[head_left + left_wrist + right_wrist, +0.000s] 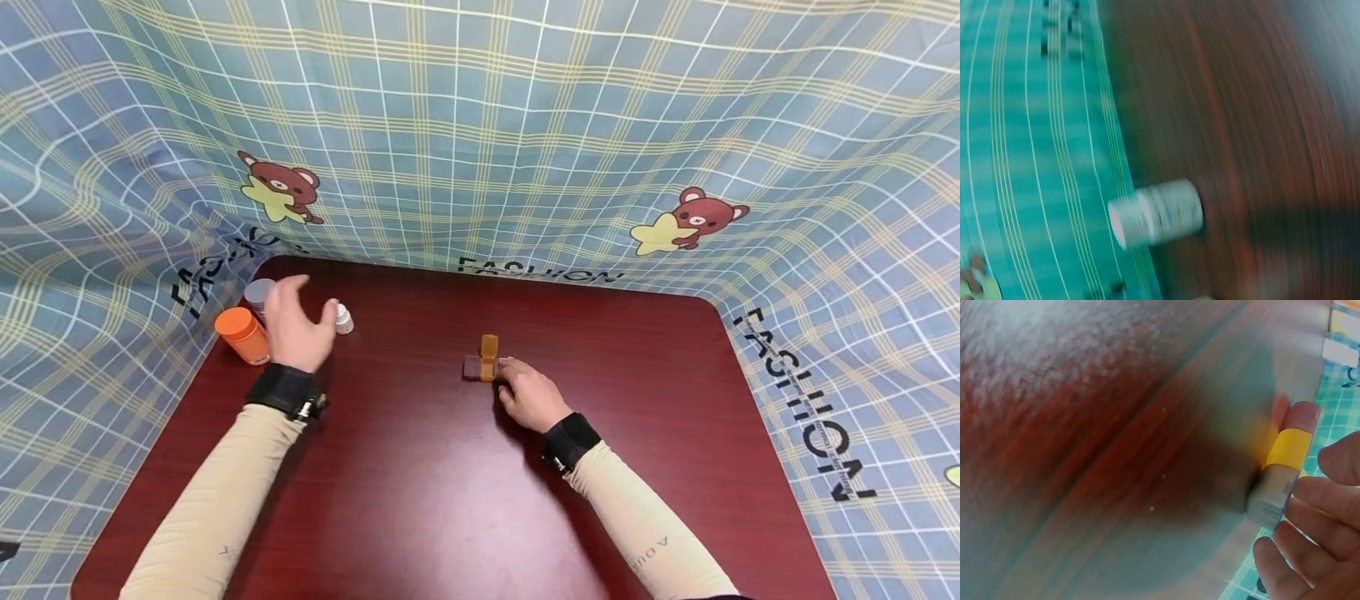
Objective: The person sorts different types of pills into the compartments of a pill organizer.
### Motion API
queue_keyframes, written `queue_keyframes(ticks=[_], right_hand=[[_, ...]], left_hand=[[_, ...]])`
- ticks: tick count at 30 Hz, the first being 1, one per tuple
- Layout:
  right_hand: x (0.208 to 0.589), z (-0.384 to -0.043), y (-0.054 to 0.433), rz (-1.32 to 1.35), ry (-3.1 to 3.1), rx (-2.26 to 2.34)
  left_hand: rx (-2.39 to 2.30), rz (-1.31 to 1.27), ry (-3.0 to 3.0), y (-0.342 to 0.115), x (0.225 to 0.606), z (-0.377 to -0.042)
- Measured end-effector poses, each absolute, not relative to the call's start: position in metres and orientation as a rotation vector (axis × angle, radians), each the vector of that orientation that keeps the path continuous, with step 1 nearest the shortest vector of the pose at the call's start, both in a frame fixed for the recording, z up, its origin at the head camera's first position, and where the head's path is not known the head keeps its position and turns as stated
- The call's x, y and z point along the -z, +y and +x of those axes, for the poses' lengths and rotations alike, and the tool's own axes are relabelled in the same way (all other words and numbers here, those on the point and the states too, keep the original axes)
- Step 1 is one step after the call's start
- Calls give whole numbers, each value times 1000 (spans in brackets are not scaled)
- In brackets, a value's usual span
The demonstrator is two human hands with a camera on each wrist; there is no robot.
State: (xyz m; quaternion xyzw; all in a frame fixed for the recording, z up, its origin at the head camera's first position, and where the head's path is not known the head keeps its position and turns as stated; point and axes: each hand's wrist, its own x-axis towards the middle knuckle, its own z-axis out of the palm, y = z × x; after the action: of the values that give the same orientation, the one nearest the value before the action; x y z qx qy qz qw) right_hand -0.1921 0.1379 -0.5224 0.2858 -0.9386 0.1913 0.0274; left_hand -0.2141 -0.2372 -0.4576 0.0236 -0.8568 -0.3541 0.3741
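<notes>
A small pill box [472,367] with coloured compartments lies mid-table; its orange lid [490,345] stands open toward the back. My right hand [531,396] is at the right end of the box. In the right wrist view, loosely bent fingers [1316,494] reach the pale end compartment [1272,494], beside a yellow one [1289,448], with the thumb held apart. My left hand [298,327] is over the back left of the table, thumb and fingers spread with nothing between them. Close by its thumb stands a small white bottle [343,320], blurred in the left wrist view [1169,212].
An orange bottle [243,335] stands left of my left hand. Behind it a grey-lidded container [260,292] is partly hidden by that hand. Plaid cloth [480,167] hangs around the back and sides of the dark red table [420,467].
</notes>
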Motion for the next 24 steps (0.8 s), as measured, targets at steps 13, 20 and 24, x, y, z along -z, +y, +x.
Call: queue_keyframes(ticks=[13, 20, 24], right_hand=[[521, -193, 142, 862, -2940, -587], [524, -194, 142, 863, -2925, -590], [525, -194, 142, 878, -2924, -585]], left_hand=[[998, 638, -2114, -322, 464, -195], [1227, 802, -2120, -333, 484, -188], [1321, 886, -2120, -336, 492, -189]])
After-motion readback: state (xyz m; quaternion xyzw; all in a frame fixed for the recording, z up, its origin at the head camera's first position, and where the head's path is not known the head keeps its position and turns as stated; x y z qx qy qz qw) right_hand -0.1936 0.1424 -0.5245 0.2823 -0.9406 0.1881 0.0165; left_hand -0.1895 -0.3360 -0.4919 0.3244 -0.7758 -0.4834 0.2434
